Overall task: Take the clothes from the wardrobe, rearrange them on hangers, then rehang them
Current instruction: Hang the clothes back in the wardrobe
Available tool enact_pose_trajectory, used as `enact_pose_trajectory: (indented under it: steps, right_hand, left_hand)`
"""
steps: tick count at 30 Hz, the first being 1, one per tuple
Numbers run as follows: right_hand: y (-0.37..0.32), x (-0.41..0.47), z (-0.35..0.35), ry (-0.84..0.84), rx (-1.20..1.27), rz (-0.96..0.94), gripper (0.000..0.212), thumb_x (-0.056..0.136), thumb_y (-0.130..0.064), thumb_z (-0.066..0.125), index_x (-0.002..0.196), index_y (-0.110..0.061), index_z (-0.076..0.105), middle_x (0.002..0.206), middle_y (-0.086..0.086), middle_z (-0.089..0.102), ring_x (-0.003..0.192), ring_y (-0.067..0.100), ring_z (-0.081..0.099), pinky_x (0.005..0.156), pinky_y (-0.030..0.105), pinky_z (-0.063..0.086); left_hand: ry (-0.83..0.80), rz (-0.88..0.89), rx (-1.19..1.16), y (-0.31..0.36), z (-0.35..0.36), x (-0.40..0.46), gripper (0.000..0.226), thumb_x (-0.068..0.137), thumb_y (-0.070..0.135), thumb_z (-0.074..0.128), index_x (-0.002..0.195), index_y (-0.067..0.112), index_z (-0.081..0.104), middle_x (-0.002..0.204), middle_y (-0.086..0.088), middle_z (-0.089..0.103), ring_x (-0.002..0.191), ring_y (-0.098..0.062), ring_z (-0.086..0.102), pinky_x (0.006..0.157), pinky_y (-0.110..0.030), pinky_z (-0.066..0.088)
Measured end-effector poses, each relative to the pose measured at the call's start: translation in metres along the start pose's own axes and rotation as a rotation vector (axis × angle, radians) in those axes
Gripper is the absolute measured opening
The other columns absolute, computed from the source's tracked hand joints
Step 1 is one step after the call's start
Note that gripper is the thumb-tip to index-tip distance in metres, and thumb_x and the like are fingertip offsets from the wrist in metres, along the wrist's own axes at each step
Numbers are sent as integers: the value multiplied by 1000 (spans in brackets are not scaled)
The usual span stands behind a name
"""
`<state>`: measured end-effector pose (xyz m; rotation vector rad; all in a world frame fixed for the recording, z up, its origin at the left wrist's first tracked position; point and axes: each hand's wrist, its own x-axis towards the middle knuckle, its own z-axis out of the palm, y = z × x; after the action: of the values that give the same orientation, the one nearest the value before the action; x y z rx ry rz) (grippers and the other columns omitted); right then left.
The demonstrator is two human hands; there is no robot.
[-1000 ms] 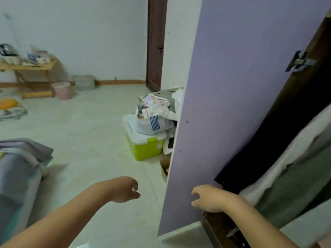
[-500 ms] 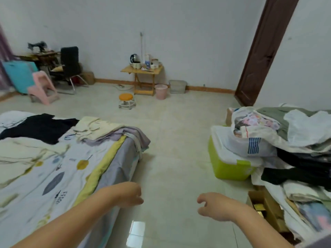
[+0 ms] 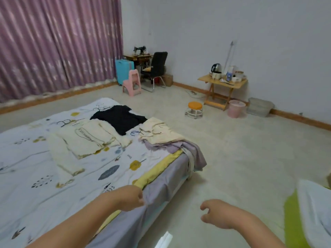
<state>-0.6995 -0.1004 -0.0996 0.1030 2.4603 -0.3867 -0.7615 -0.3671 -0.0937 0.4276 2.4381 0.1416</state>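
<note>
Several garments lie on the bed (image 3: pixel 161 187): a black top (image 3: pixel 119 119), a cream knit sweater (image 3: pixel 82 140), another cream piece (image 3: pixel 158 130) and a lilac garment (image 3: pixel 188 151) hanging over the bed's corner. Thin hangers show under some of them. My left hand (image 3: pixel 130 198) hovers over the bed's near edge, fingers loosely curled, holding nothing. Above the floor, my right hand (image 3: pixel 216 216) is also loosely curled and empty. The wardrobe is out of view.
A lime-green storage bin (image 3: pixel 293 222) with a white bag on it sits at the right edge. Farther off stand an orange stool (image 3: pixel 195 109), a wooden folding table (image 3: pixel 223 85), a pink bucket (image 3: pixel 235 108), a pink chair (image 3: pixel 132 83) and a black chair (image 3: pixel 156 68).
My view has swung left from the wardrobe door, past the pile of clothes, to the bed. Both hands stay low in front of me, empty, and the left one now hovers over the bed's edge.
</note>
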Motion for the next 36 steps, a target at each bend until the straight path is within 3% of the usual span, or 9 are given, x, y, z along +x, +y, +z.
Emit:
enact_pose_trajectory:
  steps: [3, 5, 10, 17, 20, 25, 29, 36]
  right_hand:
    - [-9, 36, -32, -19, -88, -72, 48, 93, -37, 48, 137, -21, 41, 140, 2, 45, 123, 18, 48, 91, 20, 37]
    - [-20, 59, -48, -38, -158, -124, 45, 94, -36, 47, 135, -19, 44, 138, 2, 46, 122, 18, 48, 94, 22, 38]
    - [-63, 121, -77, -120, -290, -263, 27, 94, -32, 45, 113, -16, 56, 121, 5, 55, 114, 23, 53, 78, 27, 37]
    - [-155, 220, -117, -161, -304, -339, 46, 94, -27, 44, 137, -13, 43, 143, 6, 42, 128, 20, 42, 100, 24, 35]
    - [-203, 272, -134, -179, -287, -374, 48, 95, -32, 44, 141, -17, 39, 146, 3, 36, 130, 18, 40, 98, 24, 34]
    - [-274, 351, -149, -243, -282, -364, 42, 95, -25, 42, 133, -7, 45, 139, 10, 45, 122, 26, 50, 98, 34, 42]
    - [-314, 407, -155, -267, -295, -389, 44, 97, -31, 42, 139, -19, 38, 142, 2, 41, 120, 19, 49, 82, 21, 37]
    - [-379, 519, -167, -287, -343, -421, 43, 98, -29, 41, 139, -16, 39, 145, 4, 39, 125, 20, 45, 96, 24, 37]
  left_hand:
    - [49, -73, -87, -11, -12, 15, 42, 97, 36, 39, 128, 9, 50, 130, -7, 52, 111, -19, 50, 88, -26, 37]
    - [74, -120, -149, -22, -16, 24, 41, 97, 38, 40, 129, 14, 49, 133, -3, 50, 117, -18, 49, 93, -26, 37]
    - [85, -228, -266, -68, -22, 47, 38, 96, 39, 41, 125, 16, 51, 135, -2, 48, 119, -16, 48, 95, -26, 38]
    - [113, -343, -353, -155, -64, 96, 36, 96, 35, 42, 120, 13, 57, 127, -4, 55, 113, -18, 52, 88, -24, 39]
    - [164, -387, -389, -206, -93, 126, 29, 97, 33, 41, 113, 15, 55, 126, -5, 54, 106, -17, 52, 86, -25, 39]
    - [217, -466, -439, -281, -127, 172, 34, 97, 33, 40, 123, 14, 51, 129, -3, 51, 115, -18, 50, 92, -26, 39]
    - [244, -519, -474, -329, -141, 208, 33, 98, 32, 39, 123, 15, 52, 128, -2, 53, 113, -17, 51, 88, -23, 38]
    - [299, -610, -558, -404, -148, 284, 31, 97, 30, 37, 121, 17, 52, 123, -1, 56, 107, -16, 54, 79, -21, 38]
